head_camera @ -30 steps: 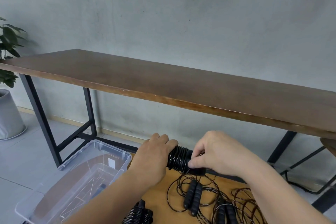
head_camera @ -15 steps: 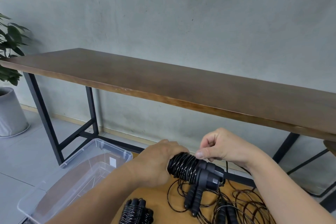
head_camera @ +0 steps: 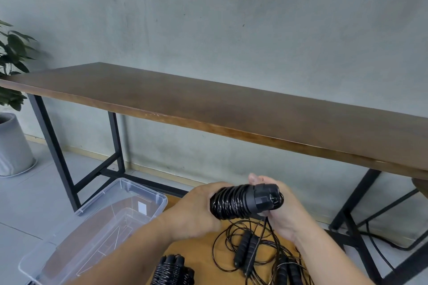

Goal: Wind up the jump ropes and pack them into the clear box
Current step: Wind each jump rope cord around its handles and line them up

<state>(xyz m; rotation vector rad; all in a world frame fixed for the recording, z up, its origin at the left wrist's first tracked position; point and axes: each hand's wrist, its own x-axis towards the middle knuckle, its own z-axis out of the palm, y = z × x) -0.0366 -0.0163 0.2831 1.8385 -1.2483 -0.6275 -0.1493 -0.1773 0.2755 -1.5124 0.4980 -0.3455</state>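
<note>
Gripping the wound jump rope (head_camera: 234, 203) above the surface (head_camera: 199, 245), the left hand (head_camera: 194, 210) is curling round its coils while the right hand (head_camera: 281, 211) is cupping the handle end; slackening could be letting coils spring loose before the clear box (head_camera: 159, 199).

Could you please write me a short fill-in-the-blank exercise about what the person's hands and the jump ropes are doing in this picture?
1. The left hand grips the wound jump rope while the ____ hand supports its capped end.
2. The clear box stands to the person's ____.
3. The loose ropes below the hands lie ____.
4. The finished bundle rests on the light wooden surface, ____ the box.

Missing words: right; left; unwound; outside
</note>
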